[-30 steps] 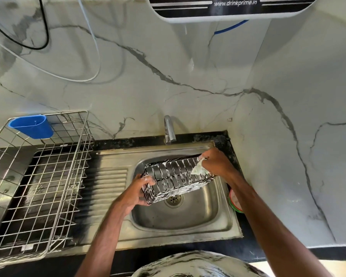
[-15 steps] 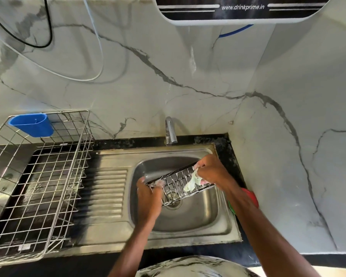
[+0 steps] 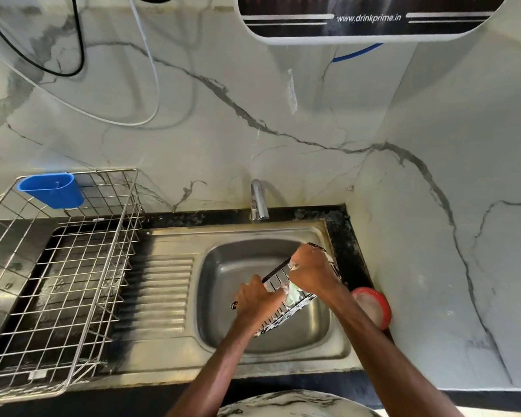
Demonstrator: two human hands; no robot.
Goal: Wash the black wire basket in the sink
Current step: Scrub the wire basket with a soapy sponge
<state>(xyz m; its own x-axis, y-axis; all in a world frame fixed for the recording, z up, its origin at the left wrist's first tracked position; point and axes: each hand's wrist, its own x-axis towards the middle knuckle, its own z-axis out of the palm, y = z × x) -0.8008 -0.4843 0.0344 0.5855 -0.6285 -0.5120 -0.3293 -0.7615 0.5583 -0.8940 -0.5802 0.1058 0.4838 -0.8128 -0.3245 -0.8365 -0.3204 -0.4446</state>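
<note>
Marble-patterned wall (image 3: 193,130) fills the upper part of the view, and the lower edge of a dark purifier (image 3: 367,22) is seen against it at the top. Below, a steel sink (image 3: 169,245) with a ribbed drainboard is set into a black counter (image 3: 346,236). A silver rack (image 3: 73,281) is stood over the left part of the counter and drainboard, well apart from the basin.

The basket (image 3: 278,276) is held over the right half of the basin, tipped up on edge, with foam seen on its black wires. It cannot be told whether its lower corner touches the basin floor.

The left hand (image 3: 257,299) is wrapped round the near, lower rim of the basket, fingers curled over the wire. The right hand (image 3: 313,272) is closed over the far, upper end, and a pale pad (image 3: 294,296) is pinched under it against the wires.

A red-rimmed dish (image 3: 373,305) is seen on the counter just beside the sink's right edge, partly hidden by the right forearm. A blue cup (image 3: 51,189) is hung on the rack's back left corner. A chrome tap (image 3: 258,200) is mounted behind the basin, between rack and corner.
</note>
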